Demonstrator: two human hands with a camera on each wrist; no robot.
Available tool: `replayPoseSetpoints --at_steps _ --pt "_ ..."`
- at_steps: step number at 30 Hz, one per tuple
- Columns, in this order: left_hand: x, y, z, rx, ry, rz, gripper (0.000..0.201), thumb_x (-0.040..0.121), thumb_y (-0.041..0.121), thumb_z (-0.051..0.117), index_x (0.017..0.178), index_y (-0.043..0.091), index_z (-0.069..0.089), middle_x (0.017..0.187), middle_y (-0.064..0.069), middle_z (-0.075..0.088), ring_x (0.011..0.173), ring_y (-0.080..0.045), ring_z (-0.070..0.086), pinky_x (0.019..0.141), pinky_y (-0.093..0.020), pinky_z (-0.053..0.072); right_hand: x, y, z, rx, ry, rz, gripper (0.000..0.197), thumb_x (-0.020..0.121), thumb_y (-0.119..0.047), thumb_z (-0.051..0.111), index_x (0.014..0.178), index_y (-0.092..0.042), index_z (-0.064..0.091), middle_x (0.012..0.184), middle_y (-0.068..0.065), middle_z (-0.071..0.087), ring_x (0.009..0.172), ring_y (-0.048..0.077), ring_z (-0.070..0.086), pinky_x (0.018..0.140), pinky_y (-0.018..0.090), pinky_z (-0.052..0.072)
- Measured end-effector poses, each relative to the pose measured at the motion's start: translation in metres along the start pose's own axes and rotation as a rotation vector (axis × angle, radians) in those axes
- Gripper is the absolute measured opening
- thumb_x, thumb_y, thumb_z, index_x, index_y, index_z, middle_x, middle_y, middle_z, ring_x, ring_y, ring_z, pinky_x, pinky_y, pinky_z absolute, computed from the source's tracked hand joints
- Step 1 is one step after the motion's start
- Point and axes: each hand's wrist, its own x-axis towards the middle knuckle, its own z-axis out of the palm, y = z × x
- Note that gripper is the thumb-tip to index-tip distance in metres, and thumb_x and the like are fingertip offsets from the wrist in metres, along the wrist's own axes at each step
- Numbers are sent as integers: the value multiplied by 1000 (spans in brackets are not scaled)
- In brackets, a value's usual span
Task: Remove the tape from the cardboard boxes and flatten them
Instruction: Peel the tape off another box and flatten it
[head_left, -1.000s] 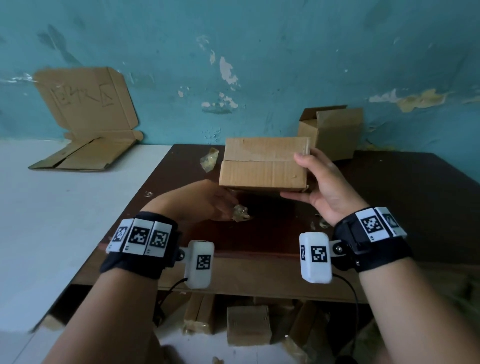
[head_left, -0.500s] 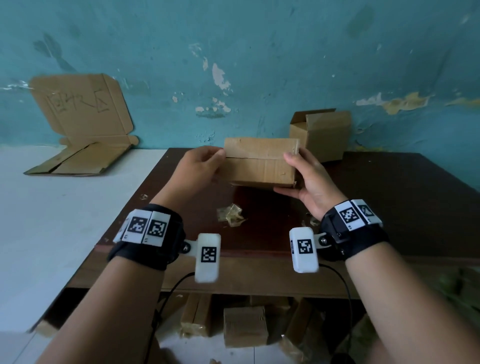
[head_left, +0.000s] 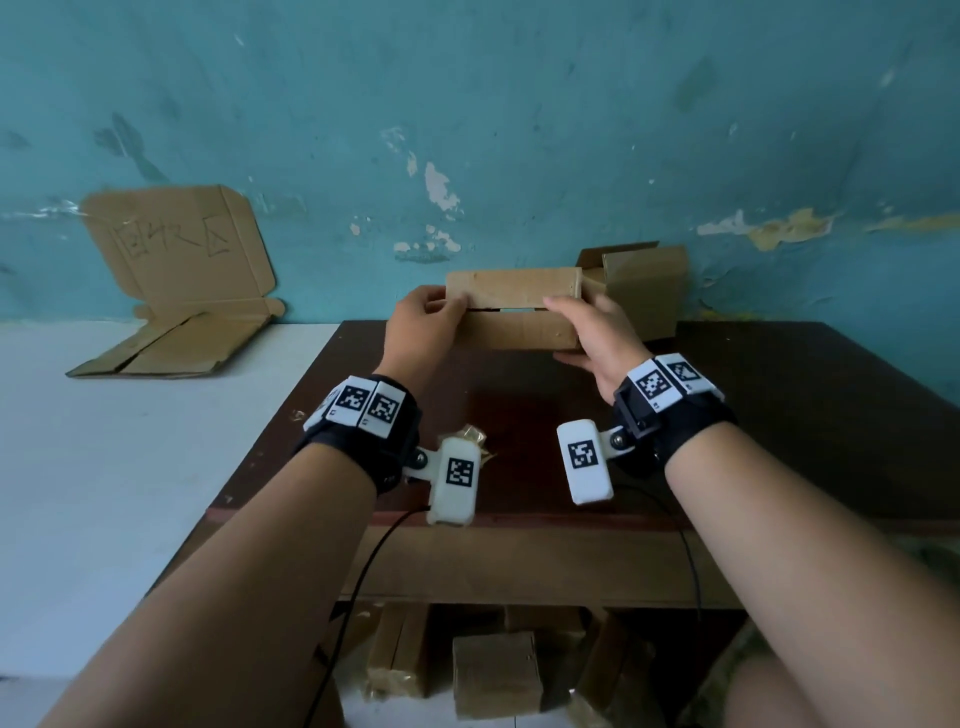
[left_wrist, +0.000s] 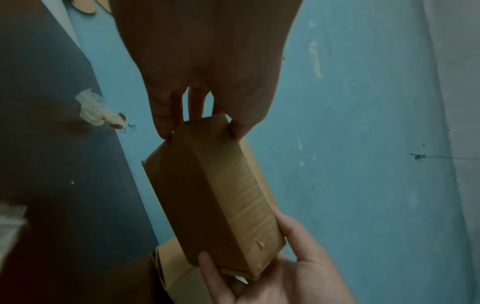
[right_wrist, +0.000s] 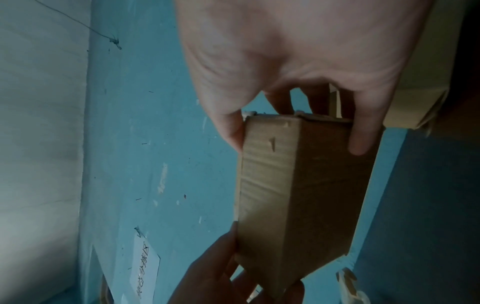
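Observation:
A small closed cardboard box is held in the air above the far part of the dark wooden table. Its two flaps meet at a seam facing me. My left hand grips its left end, thumb on the near face and fingers behind. My right hand grips the right end, thumb near the seam. In the left wrist view the left fingers pinch the box end. The right wrist view has the right fingers curled round the box.
A second cardboard box with open flaps stands on the table behind, against the teal wall. A crumpled tape wad lies near my left wrist. Flattened cardboard leans on the wall over the white surface. More boxes sit under the table.
My left hand let go of the tape wad on the table and rose to grip the box's left end. Both hands lifted the box higher and farther from me.

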Motion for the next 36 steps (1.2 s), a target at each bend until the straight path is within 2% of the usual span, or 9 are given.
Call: replayPoseSetpoints --at_steps 3,7,10,12,17,23,27,31,36 --pt "0 4 -4 -4 -84 2 43 93 29 69 133 14 63 117 -3 72 99 -22 71 80 -38 61 1 -5 -4 -56 -38 -11 37 92 -20 71 123 -31 56 120 -2 65 113 18 60 103 47 53" --pt "-12 15 -8 46 -149 38 60 86 11 74 142 14 54 130 -2 66 99 -17 67 61 -18 52 -7 -6 -3 -150 -60 -26 60 80 -3 76 130 -25 51 122 6 64 115 24 62 106 49 52" --pt "-24 24 -6 133 -74 70 76 81 19 81 148 14 43 138 -3 57 116 -20 60 87 -27 49 -15 -9 2 -231 0 -62 66 76 -8 85 131 -23 51 124 2 63 119 21 60 109 46 48" --pt "-33 28 -6 170 9 76 80 79 26 82 147 15 42 137 -3 57 122 -22 59 96 -33 49 -22 -12 6 -256 78 -97 62 79 -13 87 129 -21 52 123 -1 62 118 19 59 107 43 49" --pt "-47 38 -9 294 76 105 55 81 29 72 129 15 51 120 -4 64 105 -25 64 82 -36 51 -35 -18 17 -448 279 -190 90 62 -43 92 139 -25 50 130 0 59 115 23 61 90 49 60" --pt "-66 47 -19 334 140 89 73 81 40 72 143 15 40 106 -2 66 99 -28 67 79 -32 49 -48 -28 15 -553 311 -190 66 76 -39 85 129 -22 50 116 0 64 93 19 61 82 36 56" --pt "-74 48 -22 410 161 80 54 76 41 69 122 17 54 97 -1 69 87 -26 67 79 -38 58 -57 -33 23 -650 333 -169 62 76 -43 79 129 -22 55 113 0 69 101 26 68 85 39 59" --pt "-82 52 -23 486 206 123 39 76 37 66 107 19 51 89 1 66 78 -26 63 68 -34 52 -65 -32 27 -678 369 -181 65 76 -41 80 132 -23 50 110 1 70 98 28 69 78 36 58" --pt "-87 52 -26 517 197 144 40 74 39 67 105 17 53 85 0 64 76 -28 62 67 -34 50 -69 -33 26 -687 381 -180 63 80 -34 79 134 -22 49 114 3 69 103 29 69 84 39 60"
